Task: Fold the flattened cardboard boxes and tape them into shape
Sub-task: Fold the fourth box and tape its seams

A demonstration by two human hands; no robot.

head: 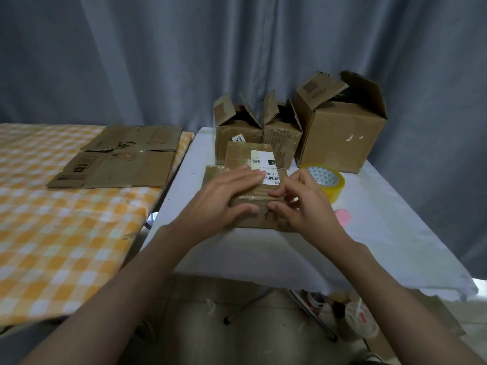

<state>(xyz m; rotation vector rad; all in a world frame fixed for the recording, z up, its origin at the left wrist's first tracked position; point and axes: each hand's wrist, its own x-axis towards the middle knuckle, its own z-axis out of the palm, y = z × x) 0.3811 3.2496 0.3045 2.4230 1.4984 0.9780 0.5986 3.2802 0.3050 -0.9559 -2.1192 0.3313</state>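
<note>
A small brown cardboard box (259,192) with a white shipping label lies on the white table (263,248), one flap standing up at its far side. My left hand (226,200) presses flat on the box top with straight fingers. My right hand (303,204) rests on the box's right part, its thumb and fingertips bent against the top seam; I cannot tell whether they pinch tape. A roll of yellowish clear tape (326,181) lies just behind my right hand. Flattened cardboard boxes (118,156) lie on the checked table at left.
Three assembled open-topped boxes stand at the back of the white table: two small ones (257,130) and a bigger one (340,127). A pink round object (342,216) lies right of my right hand. The orange-checked table (52,233) is to the left. Clutter sits on the floor below.
</note>
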